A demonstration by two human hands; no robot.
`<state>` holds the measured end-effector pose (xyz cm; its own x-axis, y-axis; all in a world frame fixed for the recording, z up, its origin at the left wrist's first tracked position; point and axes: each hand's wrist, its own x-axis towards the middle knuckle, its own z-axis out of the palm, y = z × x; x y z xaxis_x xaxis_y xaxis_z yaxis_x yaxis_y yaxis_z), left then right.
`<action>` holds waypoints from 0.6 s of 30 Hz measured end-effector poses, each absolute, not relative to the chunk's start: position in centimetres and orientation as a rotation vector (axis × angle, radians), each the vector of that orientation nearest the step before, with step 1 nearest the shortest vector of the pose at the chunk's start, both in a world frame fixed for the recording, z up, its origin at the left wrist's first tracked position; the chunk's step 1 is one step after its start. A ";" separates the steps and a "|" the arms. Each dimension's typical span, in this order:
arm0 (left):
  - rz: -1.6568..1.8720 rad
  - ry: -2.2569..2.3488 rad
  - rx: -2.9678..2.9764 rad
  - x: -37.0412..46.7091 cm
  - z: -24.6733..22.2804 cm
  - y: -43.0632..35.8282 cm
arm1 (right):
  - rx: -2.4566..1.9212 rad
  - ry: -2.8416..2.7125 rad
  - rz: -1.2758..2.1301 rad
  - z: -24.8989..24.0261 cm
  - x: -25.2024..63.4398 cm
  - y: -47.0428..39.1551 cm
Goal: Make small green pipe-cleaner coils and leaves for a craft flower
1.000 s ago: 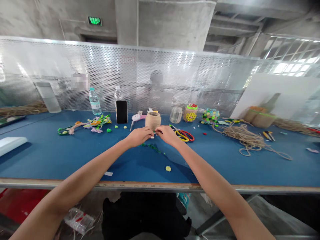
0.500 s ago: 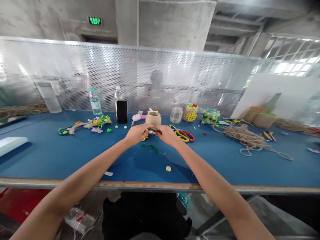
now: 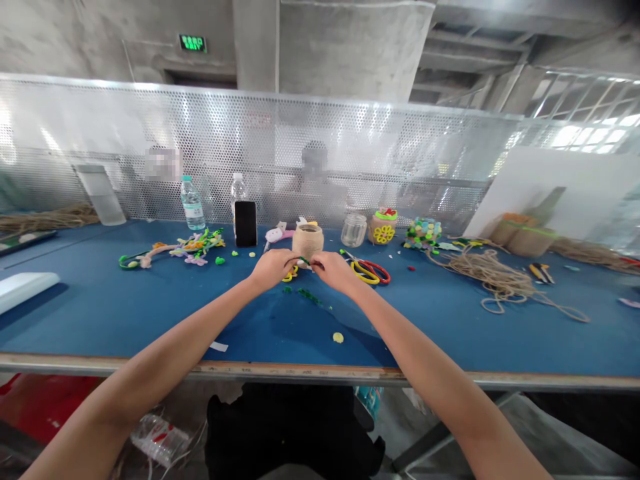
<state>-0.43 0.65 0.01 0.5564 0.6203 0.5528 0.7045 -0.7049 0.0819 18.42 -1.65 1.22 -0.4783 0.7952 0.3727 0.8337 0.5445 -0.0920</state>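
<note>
Both hands meet in front of a twine-wrapped jar (image 3: 308, 240) near the middle of the table. Between their fingertips is a small dark green fuzzy strip (image 3: 303, 261). My left hand (image 3: 273, 269) pinches its left end, and my right hand (image 3: 331, 269) has its fingers closed at the other end. A yellow looped piece (image 3: 290, 274) lies beside my left fingers. Green scraps (image 3: 310, 296) lie on the table below the hands. Scissors with yellow and red handles (image 3: 370, 272) rest just right of my right hand.
A black phone (image 3: 245, 224) stands upright behind my left hand, near water bottles (image 3: 193, 205). Farther right are a glass jar (image 3: 353, 230), a flower-decorated jar (image 3: 383, 228), a pompom-covered jar (image 3: 423, 233) and loose twine (image 3: 493, 272). Colourful fuzzy stems (image 3: 197, 247) lie left.
The view has shifted very slightly. My left fingers have moved a little, showing more of the yellow looped piece; both hands stay together at the green strip.
</note>
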 end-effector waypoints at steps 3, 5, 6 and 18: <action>-0.836 -1.127 -2.635 -0.5 -0.1 0.8 | -1.331 -2.411 -0.134 1.1 18.4 -1.5; -0.825 -1.133 -2.631 -0.5 -0.1 0.8 | -1.331 -2.411 -0.129 1.0 18.4 -1.5; -0.820 -1.138 -2.629 -0.6 -0.1 0.7 | -1.331 -2.412 -0.127 1.0 18.4 -1.4; -0.779 -1.148 -2.601 -0.6 -0.1 0.7 | -1.335 -2.429 -0.119 1.1 18.3 -1.7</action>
